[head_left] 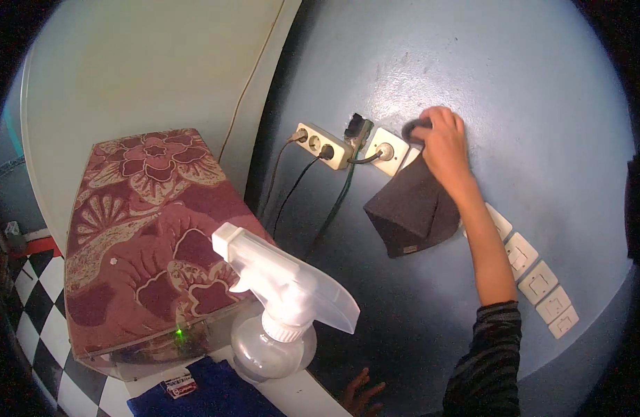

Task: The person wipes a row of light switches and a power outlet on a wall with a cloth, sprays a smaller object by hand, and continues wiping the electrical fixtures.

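High at the blue wall, my right hand (pixel 445 142) is closed, its thumb and fingers pinching a dark rounded piece (pixel 416 129). Just below it a dark grey cap-like cloth thing (pixel 417 208) with a small label on its lower edge hangs against the wall. Whether the pinched piece belongs to it I cannot tell. My left hand (pixel 365 395) shows only in part at the lower edge, fingers spread, holding nothing visible. Left of it a clear spray bottle (pixel 275 347) with a white trigger head stands on a white surface.
Left of the cap-like thing are a wall socket (pixel 387 151) with a plug and a power strip (pixel 323 144) with cords. Several light switches (pixel 539 281) run down the wall at right. A maroon flowered padded board (pixel 160 243) and folded blue cloth (pixel 209 393) lie at left.
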Available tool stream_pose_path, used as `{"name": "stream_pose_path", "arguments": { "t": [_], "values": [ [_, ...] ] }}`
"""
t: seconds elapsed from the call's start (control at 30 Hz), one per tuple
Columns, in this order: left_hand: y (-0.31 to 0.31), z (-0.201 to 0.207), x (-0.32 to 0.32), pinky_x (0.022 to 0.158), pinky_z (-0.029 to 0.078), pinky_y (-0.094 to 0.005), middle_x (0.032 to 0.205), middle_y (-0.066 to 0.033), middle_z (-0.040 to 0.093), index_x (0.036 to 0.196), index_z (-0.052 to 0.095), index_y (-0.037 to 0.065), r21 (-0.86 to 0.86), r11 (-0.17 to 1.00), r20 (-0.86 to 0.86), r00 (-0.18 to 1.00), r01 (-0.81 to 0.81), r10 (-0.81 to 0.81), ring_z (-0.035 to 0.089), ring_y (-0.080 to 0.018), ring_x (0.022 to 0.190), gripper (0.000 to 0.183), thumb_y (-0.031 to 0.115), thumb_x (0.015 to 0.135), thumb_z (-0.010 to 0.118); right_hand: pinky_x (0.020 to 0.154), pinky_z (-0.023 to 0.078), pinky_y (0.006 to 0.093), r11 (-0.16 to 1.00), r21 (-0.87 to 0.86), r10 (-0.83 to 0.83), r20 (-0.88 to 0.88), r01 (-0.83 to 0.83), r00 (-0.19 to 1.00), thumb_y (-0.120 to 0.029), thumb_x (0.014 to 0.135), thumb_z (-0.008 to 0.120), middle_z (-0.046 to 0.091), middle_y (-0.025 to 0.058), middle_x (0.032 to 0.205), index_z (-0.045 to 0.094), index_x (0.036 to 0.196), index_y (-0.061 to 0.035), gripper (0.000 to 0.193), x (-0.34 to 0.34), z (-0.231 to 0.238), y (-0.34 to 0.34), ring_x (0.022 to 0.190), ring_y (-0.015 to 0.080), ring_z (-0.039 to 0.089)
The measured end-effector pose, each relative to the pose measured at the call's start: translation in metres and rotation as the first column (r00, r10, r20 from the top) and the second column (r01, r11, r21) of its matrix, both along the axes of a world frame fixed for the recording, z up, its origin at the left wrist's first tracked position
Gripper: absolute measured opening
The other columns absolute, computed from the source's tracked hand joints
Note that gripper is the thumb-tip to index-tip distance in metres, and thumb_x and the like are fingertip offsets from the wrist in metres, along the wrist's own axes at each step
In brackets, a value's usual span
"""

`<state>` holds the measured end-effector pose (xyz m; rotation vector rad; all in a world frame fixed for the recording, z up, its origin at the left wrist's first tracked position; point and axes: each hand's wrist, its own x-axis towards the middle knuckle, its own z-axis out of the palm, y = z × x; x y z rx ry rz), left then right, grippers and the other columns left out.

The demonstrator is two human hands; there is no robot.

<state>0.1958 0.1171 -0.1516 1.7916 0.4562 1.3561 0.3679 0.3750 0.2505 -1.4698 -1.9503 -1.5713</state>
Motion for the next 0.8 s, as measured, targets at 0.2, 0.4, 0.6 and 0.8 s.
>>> {"name": "stream_pose_path", "arguments": {
  "t": [0.2, 0.4, 0.6, 0.8],
  "values": [
    [-0.010, 0.003, 0.004, 0.104, 0.040, -0.0463, 0.151, -0.0162, 0.029, 0.124, 0.060, 0.010, -0.169, 0.982, 0.161, 0.985, 0.082, -0.055, 0.043, -0.0348, 0.129, 0.042, 0.002, 0.083, 0.065, 0.105, 0.033, 0.0406, 0.961, -0.273, 0.067, 0.117, -0.033, 0.991, -0.003, 0.071, 0.063, 0.059, 0.0038, 0.115, 0.077, 0.085, -0.0219, 0.027, -0.007, 0.003, 0.051, 0.128, 0.0242, 0.043],
    [-0.015, 0.008, 0.011, 0.104, 0.040, -0.0473, 0.152, -0.0167, 0.028, 0.125, 0.059, 0.009, -0.466, 0.775, 0.690, 0.723, 0.427, 0.017, 0.044, -0.0356, 0.128, 0.043, 0.002, 0.083, 0.066, 0.107, 0.030, 0.0497, 0.975, -0.199, -0.039, 0.292, 0.101, 0.956, -0.009, 0.074, 0.063, 0.062, 0.0046, 0.110, 0.077, 0.081, -0.0215, 0.020, -0.013, -0.006, 0.062, 0.127, 0.0256, 0.044],
    [0.001, 0.000, 0.001, 0.105, 0.039, -0.0477, 0.153, -0.0179, 0.025, 0.126, 0.058, 0.009, 0.008, 0.999, 0.057, 0.997, 0.042, -0.042, 0.043, -0.0363, 0.129, 0.043, 0.005, 0.084, 0.067, 0.107, 0.028, 0.0541, 0.980, -0.018, -0.187, 0.253, 0.198, 0.949, -0.011, 0.073, 0.062, 0.064, 0.0147, 0.107, 0.073, 0.076, -0.0030, 0.014, -0.014, -0.011, 0.050, 0.126, 0.0294, 0.046],
    [0.004, -0.012, 0.006, 0.105, 0.039, -0.0483, 0.152, -0.0185, 0.026, 0.127, 0.058, 0.009, 0.008, 0.999, 0.062, 0.997, 0.051, -0.051, 0.042, -0.0366, 0.130, 0.044, 0.006, 0.084, 0.067, 0.109, 0.024, 0.0513, 0.987, -0.078, -0.132, 0.103, 0.140, 0.986, -0.003, 0.074, 0.059, 0.059, 0.0165, 0.120, 0.075, 0.083, -0.0045, 0.019, -0.007, -0.012, 0.013, 0.132, 0.0314, 0.039]
  ]
}}
